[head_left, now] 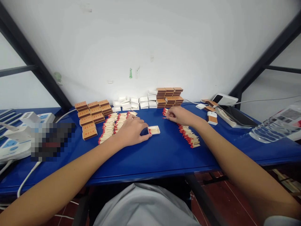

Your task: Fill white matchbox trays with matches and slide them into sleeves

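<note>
My left hand (134,130) lies on the blue table with its thumb and index finger about the left end of a white matchbox tray (154,129). Several matches with red heads rest inside that tray. To the right, the thumb and fingertips of my right hand (175,115) are pinched together, with a red-tipped match (164,118) poking out from them. A long row of loose matches (190,137) runs behind and below that hand, partly covered by it. Beside my left hand are further rows of matches (108,127), some hidden under its fingers.
Closed matchboxes (89,130) stand in rows at left, with more matchboxes (169,101) stacked against the wall. White empty trays (134,102) are piled between. A power strip (14,142) with cables lies far left; a plastic-wrapped bottle (275,127) lies far right.
</note>
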Demonstrator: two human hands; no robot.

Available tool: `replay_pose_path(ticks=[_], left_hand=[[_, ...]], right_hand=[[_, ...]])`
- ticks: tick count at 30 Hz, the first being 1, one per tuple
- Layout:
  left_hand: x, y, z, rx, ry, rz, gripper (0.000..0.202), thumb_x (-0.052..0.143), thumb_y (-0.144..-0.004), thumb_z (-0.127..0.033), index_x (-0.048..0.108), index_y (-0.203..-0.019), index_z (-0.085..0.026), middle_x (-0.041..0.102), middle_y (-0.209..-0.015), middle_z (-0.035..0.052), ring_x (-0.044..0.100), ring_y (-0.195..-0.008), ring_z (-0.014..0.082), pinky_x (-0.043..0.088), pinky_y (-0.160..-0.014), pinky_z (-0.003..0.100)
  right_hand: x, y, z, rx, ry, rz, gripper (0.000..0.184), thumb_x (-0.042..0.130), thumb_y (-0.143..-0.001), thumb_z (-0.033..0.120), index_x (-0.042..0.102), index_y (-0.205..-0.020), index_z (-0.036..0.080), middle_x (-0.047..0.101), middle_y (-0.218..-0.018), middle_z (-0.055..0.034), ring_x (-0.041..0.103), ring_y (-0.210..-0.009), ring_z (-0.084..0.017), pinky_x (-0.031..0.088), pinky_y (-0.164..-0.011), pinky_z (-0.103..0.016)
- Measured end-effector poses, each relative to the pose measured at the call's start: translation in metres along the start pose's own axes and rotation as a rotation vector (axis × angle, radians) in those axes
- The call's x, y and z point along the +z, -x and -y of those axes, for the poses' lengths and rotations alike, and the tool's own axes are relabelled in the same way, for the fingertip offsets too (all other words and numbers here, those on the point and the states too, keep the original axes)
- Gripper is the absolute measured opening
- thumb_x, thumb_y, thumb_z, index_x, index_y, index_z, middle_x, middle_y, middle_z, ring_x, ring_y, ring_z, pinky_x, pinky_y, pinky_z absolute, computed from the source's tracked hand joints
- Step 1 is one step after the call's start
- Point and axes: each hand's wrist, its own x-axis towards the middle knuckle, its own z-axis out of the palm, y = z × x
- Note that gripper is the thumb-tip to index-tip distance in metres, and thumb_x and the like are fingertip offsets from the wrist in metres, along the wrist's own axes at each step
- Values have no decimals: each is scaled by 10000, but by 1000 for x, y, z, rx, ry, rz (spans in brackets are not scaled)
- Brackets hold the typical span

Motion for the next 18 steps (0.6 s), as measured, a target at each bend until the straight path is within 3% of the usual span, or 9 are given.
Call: replay_pose_path(ticks=[9, 14, 18], left_hand=[[0, 1, 0, 4, 3, -5, 351, 635, -1023, -512, 780, -1024, -193, 733, -853, 59, 642, -861, 244, 351, -998, 474], [0, 0, -1, -12, -6, 7, 352, 646, -1023, -514, 785, -1007, -190, 738, -868, 64, 652, -889, 256, 346, -1015, 481], [1, -1, 0, -15, -28, 24, 360, 643, -1024, -518, 784, -1061, -189, 733, -875, 67, 654, -904, 264, 353, -986, 475]], right_hand=[[-2, 4, 0, -13, -35, 31, 187, 569, -993, 318, 653, -881, 194, 728, -877, -103, 602, -734, -210, 391, -681, -319], [1, 10, 28, -142, -143, -26, 241, 563, -1011, 400, 662, -913, 203, 675, -843, -69, 568, -731, -202, 375, -677, -324], [9, 15, 53, -293, -185, -29, 210, 552, -1021, 369, 663, -952, 206, 665, -912, -71, 567, -791, -203, 389, -710, -319]])
